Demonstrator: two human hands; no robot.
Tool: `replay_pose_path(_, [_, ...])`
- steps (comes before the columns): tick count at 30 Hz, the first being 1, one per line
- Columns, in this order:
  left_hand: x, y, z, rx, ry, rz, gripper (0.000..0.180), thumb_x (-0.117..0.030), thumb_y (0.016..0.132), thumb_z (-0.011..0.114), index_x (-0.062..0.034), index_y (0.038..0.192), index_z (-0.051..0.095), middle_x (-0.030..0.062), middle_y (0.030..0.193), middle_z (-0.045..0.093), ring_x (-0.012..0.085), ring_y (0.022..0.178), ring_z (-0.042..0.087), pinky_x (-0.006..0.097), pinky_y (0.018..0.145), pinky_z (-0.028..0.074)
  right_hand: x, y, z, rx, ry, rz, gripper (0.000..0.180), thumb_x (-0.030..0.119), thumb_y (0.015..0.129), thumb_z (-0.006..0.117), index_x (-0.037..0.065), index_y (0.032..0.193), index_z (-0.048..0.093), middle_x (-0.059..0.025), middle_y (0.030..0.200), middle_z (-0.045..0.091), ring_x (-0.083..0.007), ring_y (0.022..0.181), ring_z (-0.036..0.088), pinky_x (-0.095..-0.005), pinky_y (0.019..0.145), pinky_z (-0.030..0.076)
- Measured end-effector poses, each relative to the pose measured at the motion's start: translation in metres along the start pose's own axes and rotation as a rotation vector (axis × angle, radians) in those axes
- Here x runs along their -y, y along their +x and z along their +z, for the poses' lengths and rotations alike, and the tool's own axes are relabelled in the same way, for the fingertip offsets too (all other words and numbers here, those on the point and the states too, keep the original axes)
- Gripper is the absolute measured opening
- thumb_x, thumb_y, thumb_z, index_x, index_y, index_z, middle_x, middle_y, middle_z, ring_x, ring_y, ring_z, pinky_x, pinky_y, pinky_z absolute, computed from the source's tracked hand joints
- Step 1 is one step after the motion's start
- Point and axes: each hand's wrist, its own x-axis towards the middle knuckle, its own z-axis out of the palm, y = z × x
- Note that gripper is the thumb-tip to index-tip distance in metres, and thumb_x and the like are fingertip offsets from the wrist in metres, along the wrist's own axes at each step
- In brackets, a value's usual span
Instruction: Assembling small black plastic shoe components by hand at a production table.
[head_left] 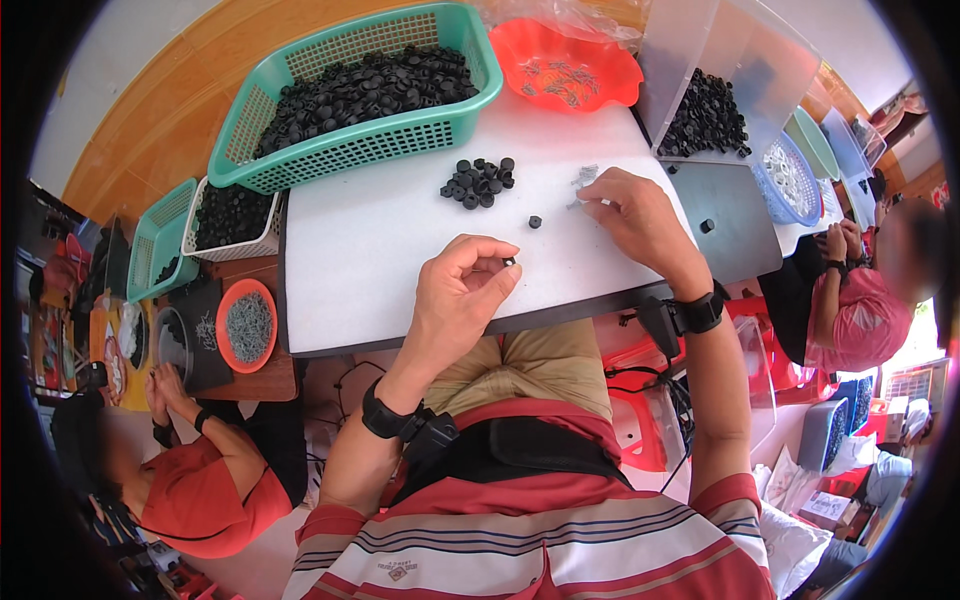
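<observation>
My left hand (462, 290) is closed, pinching a small black round cap (509, 262) between thumb and forefinger over the white board (370, 290). A light spot shows on that cap. To the right, my right hand (640, 220) reaches down with thumb and fingertips together at a small pile of thin metal pins (587, 173). What lies between those fingertips is too small to make out. One loose black cap (535, 222) sits on the board between my hands. Farther off is a cluster of several black caps (478, 184).
A green basket (350, 150) of black parts stands at the board's far left edge. Behind is a red scalloped bowl (615, 85) with pins. A clear bin (690, 50) of black parts stands far right. Co-workers sit left (215, 480) and right (855, 300).
</observation>
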Motion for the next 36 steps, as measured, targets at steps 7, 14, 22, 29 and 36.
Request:
replay_pose_path(7, [-0.005, 0.000, 0.005, -0.031, 0.055, 0.045, 0.017, -0.001, 0.091, 0.072, 0.0017, 0.108, 0.071, 0.0043, 0.106, 0.065, 0.0091, 0.089, 0.062, 0.024, 0.081, 0.053, 0.000, 0.002, 0.011, 0.008, -0.200, -0.050, 0.014, 0.007, 0.090, 0.064, 0.005, 0.100, 0.073, -0.0123, 0.103, 0.068, -0.0369, 0.092, 0.067, -0.0451, 0.079, 0.053])
replay_pose_path(14, [-0.004, 0.009, 0.010, -0.085, 0.296, 0.230, 0.011, 0.000, 0.089, 0.073, 0.0005, 0.100, 0.071, 0.0074, 0.104, 0.067, 0.0157, 0.088, 0.067, 0.029, 0.076, 0.055, -0.002, 0.000, 0.017, -0.027, -0.278, -0.117, 0.007, 0.008, 0.093, 0.062, 0.003, 0.097, 0.064, -0.0130, 0.101, 0.063, -0.0385, 0.083, 0.066, -0.0481, 0.071, 0.052])
replay_pose_path(22, [0.002, 0.015, 0.007, -0.083, 0.767, 0.461, 0.012, -0.003, 0.083, 0.075, -0.0013, 0.093, 0.069, 0.0096, 0.100, 0.068, 0.0308, 0.092, 0.065, 0.039, 0.077, 0.054, -0.002, 0.001, 0.023, -0.013, -0.386, -0.082, 0.008, 0.009, 0.097, 0.058, 0.002, 0.100, 0.061, -0.0148, 0.102, 0.061, -0.0410, 0.076, 0.066, -0.0510, 0.068, 0.051])
replay_pose_path(29, [-0.001, 0.013, 0.007, -0.149, 0.751, 0.480, 0.018, -0.003, 0.081, 0.077, -0.0022, 0.099, 0.071, 0.0115, 0.103, 0.069, 0.0315, 0.099, 0.065, 0.040, 0.084, 0.053, -0.004, -0.007, 0.017, -0.112, -0.225, -0.115, 0.008, 0.010, 0.098, 0.058, 0.002, 0.101, 0.059, -0.0162, 0.105, 0.062, -0.0416, 0.079, 0.065, -0.0504, 0.069, 0.052])
replay_pose_path(36, [-0.014, 0.017, 0.014, -0.238, 0.639, 0.530, 0.023, -0.003, 0.084, 0.079, -0.0010, 0.105, 0.071, 0.0131, 0.105, 0.070, 0.0285, 0.095, 0.069, 0.036, 0.082, 0.057, 0.012, -0.017, 0.006, -0.147, 0.042, -0.138, 0.004, 0.004, 0.097, 0.059, 0.000, 0.099, 0.057, -0.0171, 0.098, 0.061, -0.0416, 0.085, 0.061, -0.0473, 0.072, 0.048])
